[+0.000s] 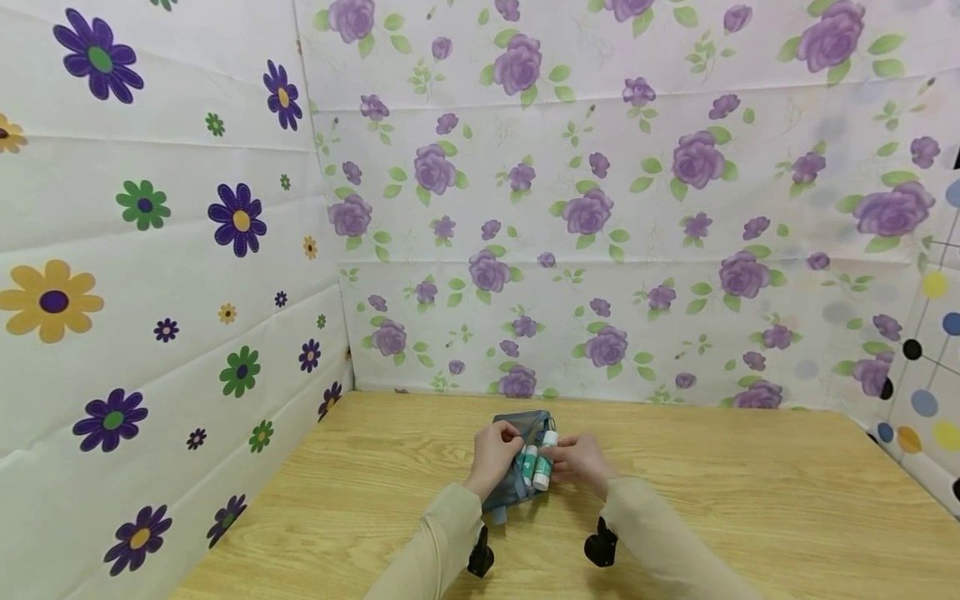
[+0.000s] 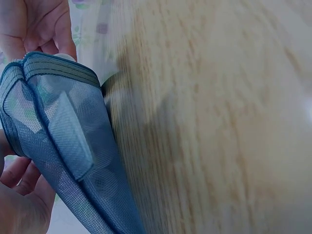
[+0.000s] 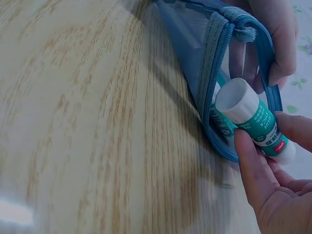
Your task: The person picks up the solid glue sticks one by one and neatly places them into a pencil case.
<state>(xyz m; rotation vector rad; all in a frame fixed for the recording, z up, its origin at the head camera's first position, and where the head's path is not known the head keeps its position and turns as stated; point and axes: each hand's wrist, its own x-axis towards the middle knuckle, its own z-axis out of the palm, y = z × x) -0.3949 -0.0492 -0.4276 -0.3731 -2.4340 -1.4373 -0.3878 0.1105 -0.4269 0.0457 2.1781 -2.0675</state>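
A blue-grey mesh zipper pouch lies tilted on the table with its mouth open. My left hand grips the pouch by the rim of its mouth, fingers on the far side in the right wrist view. Between thumb and fingers, my right hand pinches a white-and-green glue stick right at the mouth. Inside the pouch a second glue stick shows, partly hidden behind the first. The mesh blurs the rest of the contents in the left wrist view.
A wood-grain table stretches out on both sides of the hands. Flowered cloth walls stand behind it and to the left; a dotted cloth hangs at the right. Black wrist mounts hang under both forearms.
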